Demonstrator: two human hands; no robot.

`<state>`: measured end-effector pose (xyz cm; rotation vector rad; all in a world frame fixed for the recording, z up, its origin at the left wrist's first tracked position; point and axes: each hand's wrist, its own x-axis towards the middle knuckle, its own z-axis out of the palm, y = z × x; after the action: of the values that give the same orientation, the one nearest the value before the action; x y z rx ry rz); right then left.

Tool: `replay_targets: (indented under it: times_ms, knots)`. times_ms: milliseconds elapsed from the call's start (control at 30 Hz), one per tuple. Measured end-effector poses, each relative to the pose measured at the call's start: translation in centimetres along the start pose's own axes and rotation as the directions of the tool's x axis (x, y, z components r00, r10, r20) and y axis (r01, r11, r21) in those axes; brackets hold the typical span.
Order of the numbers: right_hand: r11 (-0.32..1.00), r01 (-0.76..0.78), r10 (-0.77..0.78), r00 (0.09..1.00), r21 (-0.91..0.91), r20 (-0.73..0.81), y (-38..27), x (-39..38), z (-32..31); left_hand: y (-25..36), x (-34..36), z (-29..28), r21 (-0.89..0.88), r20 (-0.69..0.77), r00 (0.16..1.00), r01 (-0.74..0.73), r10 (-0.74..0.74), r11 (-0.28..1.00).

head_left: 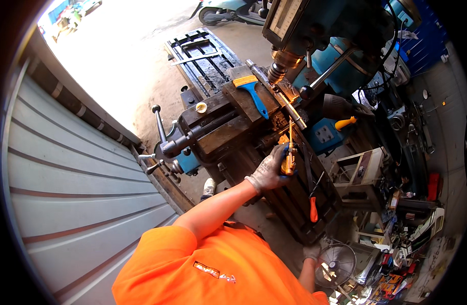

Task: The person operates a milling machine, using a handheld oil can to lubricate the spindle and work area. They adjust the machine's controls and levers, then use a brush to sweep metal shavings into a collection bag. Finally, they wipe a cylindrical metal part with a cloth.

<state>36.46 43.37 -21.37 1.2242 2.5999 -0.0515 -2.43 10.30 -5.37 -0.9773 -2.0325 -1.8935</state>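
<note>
We found the left hand (269,172), gloved, with its fingers clamped on a yellow tool (289,162). The tool was beside the near end of the metal bar (289,109), its thin stem pointing toward it; we could not tell whether they touched. The right hand (311,251), also gloved, was low down by the end of the machine bed (307,223), near the fan (339,259). We could not tell whether its fingers were apart, together or closed on anything.

As to progress, we noted the bar in place on the machine, under and beside the drill head (278,71), and the yellow tool taken up. Cutting on the bar could be neither confirmed nor ruled out at this scale. The blue-handled brush (254,96) lay out of hand on the block beside the bar, and a red-handled tool (313,208) lay on the bed. In our judgement the work was under way, not finished; how much remained could not be established.
</note>
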Motion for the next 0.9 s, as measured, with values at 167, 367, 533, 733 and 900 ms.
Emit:
replay_targets:
  times_ms: [167, 367, 533, 733, 900]
  knots:
    - [0.996, 0.084, -0.085, 0.995, 0.028, 0.05, -6.3, -2.4, -9.8, -0.1, -0.1, -0.5, 0.014, -0.006, 1.0, 0.01, -0.01, 1.0]
    - [0.991, 0.13, -0.134, 0.977, 0.034, 0.163, -5.8, -1.6, -11.4, 0.3, 0.0, -0.4, 0.015, -0.01, 1.0, 0.018, -0.018, 1.0]
    - [0.959, 0.283, -0.271, 0.94, -0.03, 0.208, -1.6, 1.6, -7.9, 0.4, 0.2, -0.3, 0.01, 0.004, 1.0, 0.0, 0.0, 1.0]
    - [0.934, 0.354, -0.357, 0.919, 0.044, 0.169, -4.0, 1.8, -11.7, 0.3, 0.0, -0.5, -0.012, -0.005, 0.999, 0.047, -0.047, 0.999]
    - [0.937, 0.341, -0.348, 0.906, 0.074, 0.241, -0.8, 3.7, -10.1, 0.5, 0.1, -0.4, -0.03, 0.0, 0.999, 0.037, -0.037, 0.999]
